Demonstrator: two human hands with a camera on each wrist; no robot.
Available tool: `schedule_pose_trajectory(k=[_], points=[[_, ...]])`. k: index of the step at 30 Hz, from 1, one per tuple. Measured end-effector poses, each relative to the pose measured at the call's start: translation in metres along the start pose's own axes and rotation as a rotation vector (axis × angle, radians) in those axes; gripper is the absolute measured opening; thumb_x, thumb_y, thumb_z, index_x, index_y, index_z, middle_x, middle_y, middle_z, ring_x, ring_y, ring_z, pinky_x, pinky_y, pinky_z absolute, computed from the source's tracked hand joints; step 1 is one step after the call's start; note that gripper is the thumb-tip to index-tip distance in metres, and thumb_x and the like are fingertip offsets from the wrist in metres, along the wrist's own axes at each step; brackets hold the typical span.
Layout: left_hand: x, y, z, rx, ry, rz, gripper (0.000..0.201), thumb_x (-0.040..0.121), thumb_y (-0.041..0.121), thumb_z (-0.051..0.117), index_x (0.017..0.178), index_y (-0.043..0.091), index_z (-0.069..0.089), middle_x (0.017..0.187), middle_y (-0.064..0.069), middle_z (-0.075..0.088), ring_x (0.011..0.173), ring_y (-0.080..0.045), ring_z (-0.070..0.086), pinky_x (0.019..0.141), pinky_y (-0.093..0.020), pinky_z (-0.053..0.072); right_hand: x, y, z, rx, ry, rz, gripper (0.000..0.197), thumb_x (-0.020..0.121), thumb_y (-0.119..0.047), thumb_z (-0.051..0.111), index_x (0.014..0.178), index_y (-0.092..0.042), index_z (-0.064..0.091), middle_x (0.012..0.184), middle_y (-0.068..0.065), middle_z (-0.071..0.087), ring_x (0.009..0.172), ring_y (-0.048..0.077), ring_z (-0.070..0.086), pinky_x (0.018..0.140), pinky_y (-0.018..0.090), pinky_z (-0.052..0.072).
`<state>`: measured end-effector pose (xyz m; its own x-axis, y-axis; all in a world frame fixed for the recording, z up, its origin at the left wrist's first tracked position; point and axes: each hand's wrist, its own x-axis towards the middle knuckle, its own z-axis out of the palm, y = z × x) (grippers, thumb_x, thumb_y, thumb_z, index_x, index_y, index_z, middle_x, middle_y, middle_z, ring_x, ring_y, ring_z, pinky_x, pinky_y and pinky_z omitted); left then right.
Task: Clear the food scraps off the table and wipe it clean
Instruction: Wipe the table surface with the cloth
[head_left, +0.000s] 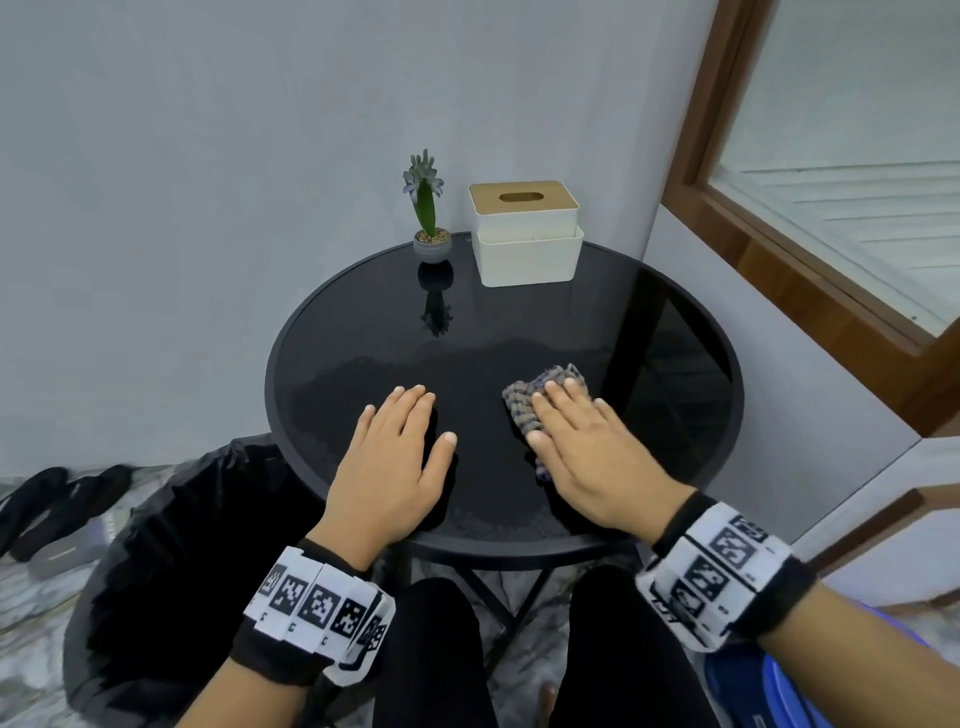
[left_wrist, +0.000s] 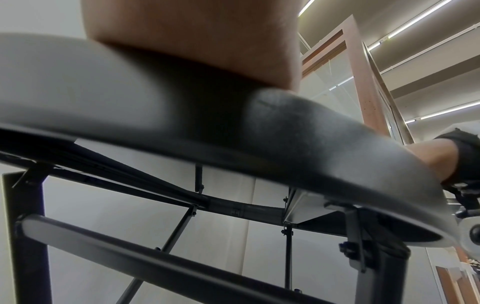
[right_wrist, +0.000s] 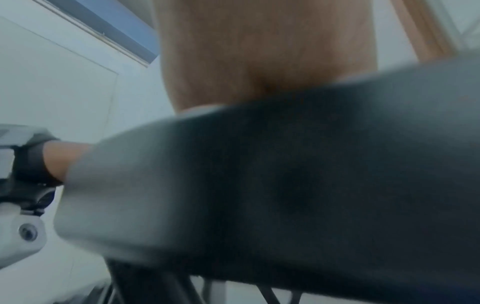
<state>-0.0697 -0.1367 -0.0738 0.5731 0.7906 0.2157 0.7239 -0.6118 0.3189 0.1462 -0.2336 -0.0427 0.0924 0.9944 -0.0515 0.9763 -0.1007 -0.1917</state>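
Bench (head_left: 675, 332): round, black, glossy top on a dark metal frame, set in a corner by pale walls. Cloth (head_left: 524, 402): crumpled checked rag, lying on the near right part of the bench top, partly covered by the right hand. Right hand (head_left: 582, 447): palm down, fingers straight and together, pressing flat on the cloth; grip not curled round it. Left hand (head_left: 395, 457): palm down on the bare bench top just left of the cloth, fingers straight, thumb spread, holding nothing. Both wrists carry bands of black-and-white square markers. Potted plant (head_left: 428, 218): small grey pot with a green stalk and pale purple bloom, upright at the far edge of the bench. Tissue box (head_left: 524, 234): cream, with a tan slotted lid, standing just right of the plant at the far edge. Bin (head_left: 171, 545): lined with a black bag, on the floor at the left of the bench, beside the near rim. Sandals (head_left: 62, 493): dark pair on the floor, far left. Window (head_left: 831, 156): wood-framed, on the right wall. Wrist views: each looks up from under the bench rim at a forearm; the right one is blurred, so fingers and cloth possibly lie out of its sight.
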Motion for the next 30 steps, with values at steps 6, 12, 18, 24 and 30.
schedule_pose_trajectory(k=[6,12,18,24,30], points=[[0.001,-0.001,-0.003,-0.038,0.022,-0.008,0.070,0.094,0.054,0.021,0.150,0.014,0.036,0.159,0.001,0.030,0.150,-0.015,0.016,0.122,-0.039,0.011,-0.022,-0.035,0.013,0.076,0.029,-0.105,0.063,0.098,-0.049,0.004,0.154,-0.021,0.011,0.163,-0.002,0.005,0.149,0.011,-0.005,0.121,0.033,0.001],[0.000,0.004,-0.003,-0.059,0.047,-0.023,0.064,0.097,0.048,0.030,0.148,0.011,0.040,0.157,-0.002,0.035,0.149,-0.018,0.020,0.121,-0.040,0.013,-0.063,-0.009,0.007,0.004,0.101,-0.069,0.069,0.094,-0.051,0.010,0.150,-0.017,0.029,0.159,0.001,0.023,0.148,0.015,0.014,0.120,0.036,0.017],[-0.001,0.021,0.000,-0.080,0.066,-0.016,0.064,0.097,0.049,0.030,0.147,0.010,0.042,0.156,-0.002,0.037,0.149,-0.018,0.023,0.120,-0.041,0.014,-0.036,0.003,0.011,0.008,0.130,0.008,0.063,0.098,-0.048,0.022,0.152,-0.015,0.022,0.162,0.002,0.014,0.150,0.018,-0.001,0.121,0.036,0.004],[0.000,0.041,0.009,-0.069,0.078,0.023,0.069,0.095,0.054,0.024,0.145,0.011,0.044,0.154,-0.002,0.040,0.147,-0.019,0.027,0.118,-0.043,0.018,-0.050,0.004,0.011,0.008,0.047,-0.145,0.062,0.096,-0.049,0.008,0.154,-0.026,0.005,0.162,-0.010,-0.001,0.147,0.006,-0.013,0.121,0.032,-0.003],[-0.001,0.043,0.012,-0.032,0.057,0.024,0.072,0.093,0.056,0.020,0.145,0.012,0.044,0.154,-0.001,0.040,0.148,-0.019,0.026,0.119,-0.044,0.017,-0.053,0.039,0.002,-0.019,0.058,-0.055,0.066,0.094,-0.048,0.006,0.154,-0.022,0.009,0.162,-0.008,0.004,0.148,0.008,-0.007,0.120,0.029,-0.001]])
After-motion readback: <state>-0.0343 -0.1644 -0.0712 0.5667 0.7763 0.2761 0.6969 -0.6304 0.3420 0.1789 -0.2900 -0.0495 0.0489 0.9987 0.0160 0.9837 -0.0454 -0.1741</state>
